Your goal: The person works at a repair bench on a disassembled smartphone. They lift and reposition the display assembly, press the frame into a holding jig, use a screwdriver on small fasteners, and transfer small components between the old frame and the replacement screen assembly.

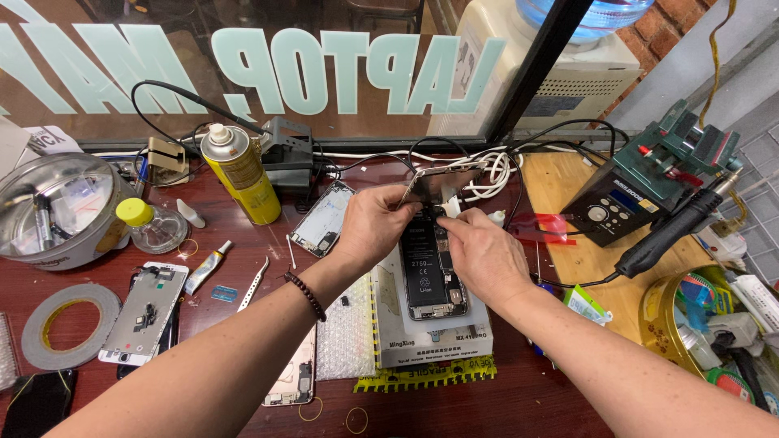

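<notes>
At frame centre I see my left hand [375, 223] pinching the lifted screen panel [442, 182] by its edge. My right hand [484, 255] curls its fingertips onto the top of the opened phone [428, 272], which lies on a white heating pad [438, 328]. The connector area under my fingers is hidden; I can't tell whether they grip anything.
</notes>
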